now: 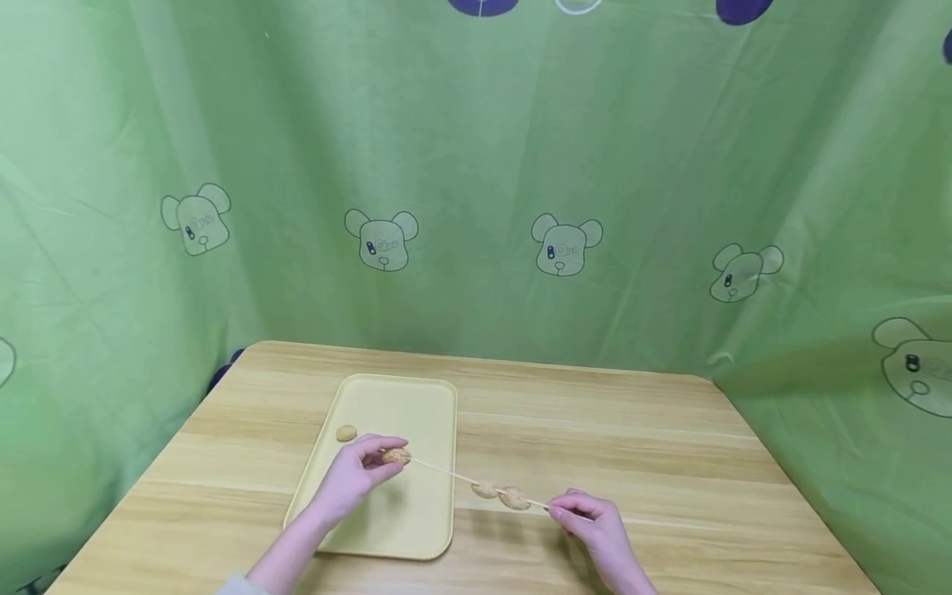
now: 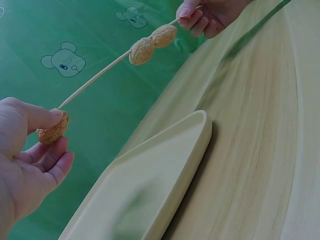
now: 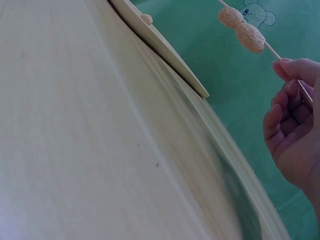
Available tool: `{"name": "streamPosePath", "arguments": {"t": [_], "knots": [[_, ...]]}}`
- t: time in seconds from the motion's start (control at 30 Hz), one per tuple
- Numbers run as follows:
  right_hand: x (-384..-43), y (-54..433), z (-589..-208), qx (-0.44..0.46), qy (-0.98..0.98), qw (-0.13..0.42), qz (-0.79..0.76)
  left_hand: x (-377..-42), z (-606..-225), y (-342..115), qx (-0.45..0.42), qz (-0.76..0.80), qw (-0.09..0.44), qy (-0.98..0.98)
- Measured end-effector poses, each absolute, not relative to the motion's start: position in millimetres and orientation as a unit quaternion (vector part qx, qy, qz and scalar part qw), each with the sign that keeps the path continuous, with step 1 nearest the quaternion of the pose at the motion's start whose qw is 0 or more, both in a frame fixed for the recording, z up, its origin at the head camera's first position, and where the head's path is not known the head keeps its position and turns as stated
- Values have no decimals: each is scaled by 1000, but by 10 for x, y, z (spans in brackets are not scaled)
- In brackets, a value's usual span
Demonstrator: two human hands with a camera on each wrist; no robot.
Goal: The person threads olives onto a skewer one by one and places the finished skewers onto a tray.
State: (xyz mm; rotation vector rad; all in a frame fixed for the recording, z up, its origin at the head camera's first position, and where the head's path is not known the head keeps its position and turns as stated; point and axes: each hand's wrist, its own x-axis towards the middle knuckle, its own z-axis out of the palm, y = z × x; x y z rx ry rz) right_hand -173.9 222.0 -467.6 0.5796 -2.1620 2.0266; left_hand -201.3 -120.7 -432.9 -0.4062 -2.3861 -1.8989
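From the head view, the stick (image 1: 442, 470) runs on a slant between the two hands, one end at the left hand (image 1: 357, 475), the other at the right hand (image 1: 598, 525). The left hand's fingers pinch one ball (image 1: 397, 456) above the tray (image 1: 402, 525), in line with the stick; two more balls (image 1: 514, 498) sit along the stick nearer the right hand, over the counter (image 1: 669, 446). A loose ball (image 1: 346, 433) lies on the tray near its left edge, closer to the left hand. By the left wrist view, thumb and fingers are clamped on the held ball, and the stick meets it beside the thumb; I can't tell how far in it goes. The right wrist view has the right hand's thumb and forefinger pressed together on the stick near the touching pair, the other fingers curled in, no ball touched.
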Motion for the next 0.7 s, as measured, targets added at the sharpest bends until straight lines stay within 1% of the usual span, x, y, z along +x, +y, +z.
{"name": "streamPosePath", "arguments": {"t": [0.33, 0.53, 0.7], "knots": [[-1719, 2214, -4687, 168, -738, 56, 652, -1995, -4348, -1165, -99, -642, 34, -759], [-1728, 2199, -4682, 175, -742, 57, 644, -1968, -4326, -1142, -122, -634, 38, -762], [-1732, 2194, -4694, 194, -735, 60, 647, -1956, -4318, -1127, -143, -621, 51, -769]]}}
